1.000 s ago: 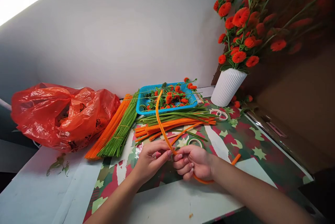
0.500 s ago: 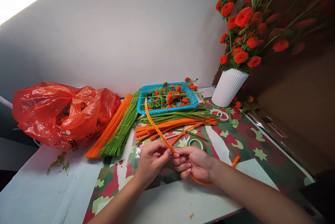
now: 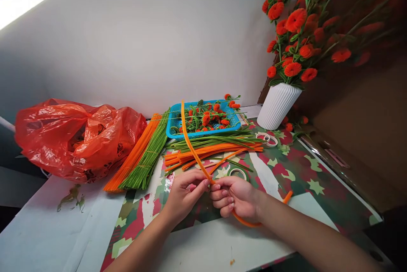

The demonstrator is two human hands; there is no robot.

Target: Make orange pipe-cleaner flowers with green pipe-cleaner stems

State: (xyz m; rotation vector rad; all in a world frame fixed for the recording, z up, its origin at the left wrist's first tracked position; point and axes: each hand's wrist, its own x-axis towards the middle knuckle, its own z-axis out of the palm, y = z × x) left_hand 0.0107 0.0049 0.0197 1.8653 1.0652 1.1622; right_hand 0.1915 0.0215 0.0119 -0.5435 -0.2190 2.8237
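Observation:
Both hands meet at the middle of an orange pipe cleaner (image 3: 190, 146), held above the table. My left hand (image 3: 187, 190) pinches it between thumb and fingertips. Right beside it, my right hand (image 3: 237, 198) grips the same strand, its fingers curled. One end of the strand rises in a curve in front of the blue basket (image 3: 173, 134). The other end loops below my right hand and comes out behind the forearm. Whatever lies between the touching fingertips is hidden. Just beyond the hands are loose orange pipe cleaners (image 3: 203, 153) and a roll of green tape (image 3: 238, 173).
Several small orange flowers fill the basket. Bundles of orange (image 3: 136, 151) and green pipe cleaners (image 3: 148, 159) lie left, beside a red plastic bag (image 3: 79, 140). White tape rolls (image 3: 270, 140) lie right, near a white vase (image 3: 278, 106) of orange flowers. A white board (image 3: 203, 246) lies in front.
The free upper end of the orange pipe cleaner has swung up and slightly right. Both hands keep almost the same place and pinch.

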